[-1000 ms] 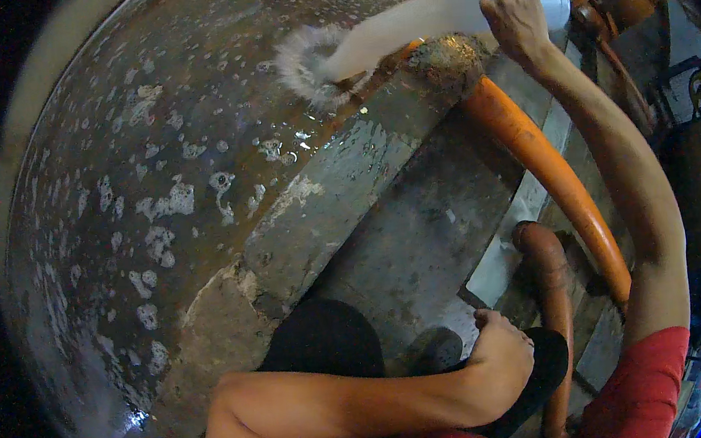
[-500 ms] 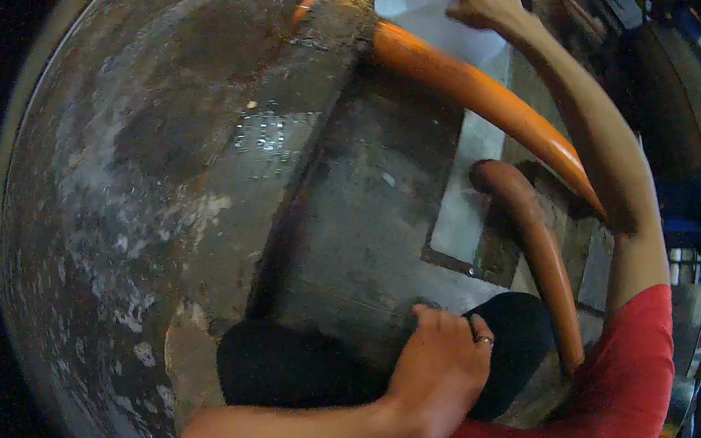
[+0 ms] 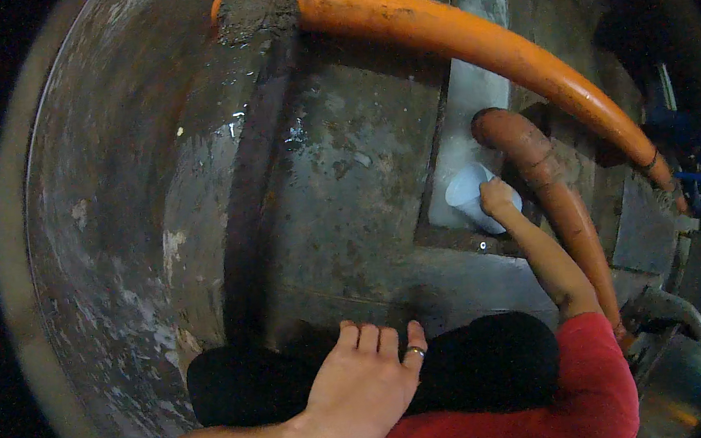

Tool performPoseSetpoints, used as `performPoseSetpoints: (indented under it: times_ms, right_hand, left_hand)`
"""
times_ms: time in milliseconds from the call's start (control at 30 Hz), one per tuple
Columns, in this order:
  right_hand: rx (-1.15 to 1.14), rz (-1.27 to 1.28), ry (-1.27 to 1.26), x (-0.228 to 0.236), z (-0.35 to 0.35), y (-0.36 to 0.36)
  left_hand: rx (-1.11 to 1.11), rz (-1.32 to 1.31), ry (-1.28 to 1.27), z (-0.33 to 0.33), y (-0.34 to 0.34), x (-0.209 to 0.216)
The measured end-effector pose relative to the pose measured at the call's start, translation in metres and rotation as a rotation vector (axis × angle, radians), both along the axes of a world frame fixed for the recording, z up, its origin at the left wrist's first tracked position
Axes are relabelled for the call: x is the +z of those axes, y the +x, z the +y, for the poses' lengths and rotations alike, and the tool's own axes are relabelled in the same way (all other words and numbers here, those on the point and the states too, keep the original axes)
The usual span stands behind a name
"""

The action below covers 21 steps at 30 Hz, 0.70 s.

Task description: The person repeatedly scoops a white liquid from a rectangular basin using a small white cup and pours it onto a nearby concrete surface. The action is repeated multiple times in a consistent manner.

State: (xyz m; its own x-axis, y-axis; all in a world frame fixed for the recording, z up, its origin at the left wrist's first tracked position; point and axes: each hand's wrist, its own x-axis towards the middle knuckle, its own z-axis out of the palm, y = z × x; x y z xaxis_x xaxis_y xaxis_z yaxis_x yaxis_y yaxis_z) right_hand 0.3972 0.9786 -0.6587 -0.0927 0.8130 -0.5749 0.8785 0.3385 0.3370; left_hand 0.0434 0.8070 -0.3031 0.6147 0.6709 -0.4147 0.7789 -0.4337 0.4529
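Since the earlier frame, the white bucket (image 3: 465,191) shifts from pouring water over the wet floor (image 3: 112,229) to low beside the brown pipe (image 3: 560,178); the left hand (image 3: 367,378) slides from the right knee to between both knees. Largest first, from my remote feed: one wet floor at left, streaked pale, then one ledge (image 3: 195,182) along it. Two pipes: one orange (image 3: 468,33), long, one end in a single rough clump (image 3: 260,10); one brown, shorter, bent at its upper end. Two dark-clad knees. One pale strip (image 3: 473,98), with the bucket over its near end. I count one container, that bucket, tilted, mouth to the left; I can't make out contents. Two hands: the right hand (image 3: 497,199) grasps the bucket; the left is loose, fingers extended, nothing seen in it. One ring (image 3: 414,351) on a left-hand finger.
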Motion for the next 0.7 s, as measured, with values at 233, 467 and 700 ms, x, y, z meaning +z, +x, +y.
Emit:
performPoseSetpoints:
  times_ms: [233,467,700]
  right_hand:
    - [-0.131,0.066,-0.031,-0.119,-0.011,-0.003]
    - [-0.250,0.042,0.010,-0.151,-0.015,-0.027]
    - [-0.411,0.098,0.054,-0.138,-0.012,-0.039]
  left_hand:
    - [0.013,0.073,-0.220,0.025,0.007,-0.025]
    - [0.071,0.101,-0.231,0.034,0.012,-0.043]
    - [0.112,0.143,-0.195,0.017,0.002,-0.032]
